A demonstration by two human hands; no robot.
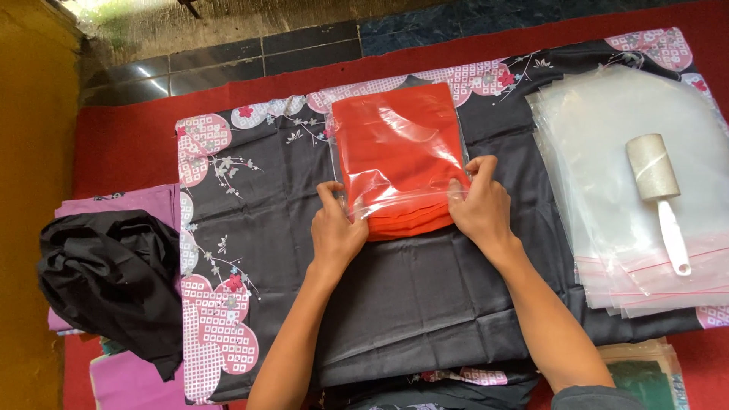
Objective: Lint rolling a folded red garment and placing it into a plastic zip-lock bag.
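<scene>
- Your clear bag (395, 152): glossy thin plastic, crinkly
- Red cloth (406, 220) inside: matt, soft
- Dark sheet (425, 288) under yr hands: matt creased cloth
- Bag stack (607, 152): shiny plastic
- Lint roller (654, 168): papery roll w/ smooth plastic handle

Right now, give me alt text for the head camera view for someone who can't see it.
Two hands, left and right, grip the open end of a clear bag holding folded red cloth on a black bedsheet. A lint roller lies on spare bags.

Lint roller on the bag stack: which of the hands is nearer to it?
Right. The right hand grips the bagged red cloth nearest the lint roller; the left hand holds the bag's far corner.
</scene>
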